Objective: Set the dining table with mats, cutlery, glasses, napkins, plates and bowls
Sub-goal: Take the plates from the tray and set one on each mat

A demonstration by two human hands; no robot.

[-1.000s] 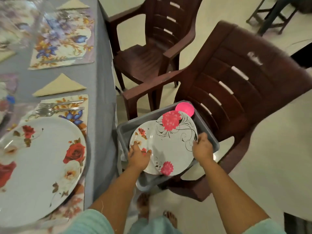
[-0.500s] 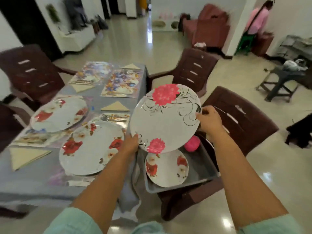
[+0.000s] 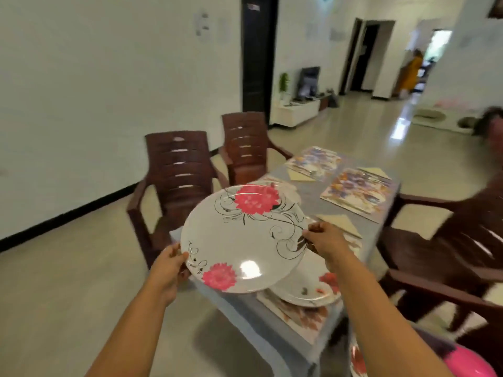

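I hold a large white plate with pink flowers and black swirls (image 3: 245, 238) in the air over the near end of the table (image 3: 310, 197). My left hand (image 3: 170, 263) grips its lower left rim and my right hand (image 3: 322, 238) grips its right rim. The plate tilts toward me. Beneath it a rose-patterned plate (image 3: 307, 287) lies on a floral mat (image 3: 296, 314). Further along, two more floral mats (image 3: 356, 191) lie with folded yellow napkins (image 3: 339, 223) beside them.
Brown plastic chairs stand left of the table (image 3: 177, 170) and right of it (image 3: 462, 246). A pink bowl (image 3: 468, 363) shows at the bottom right corner. A person in orange (image 3: 411, 73) stands in a far doorway. Open floor lies to the left.
I have lifted the flowered plate out of the grey bin on the chair and carried it over the table. My view swung up and left toward the room.
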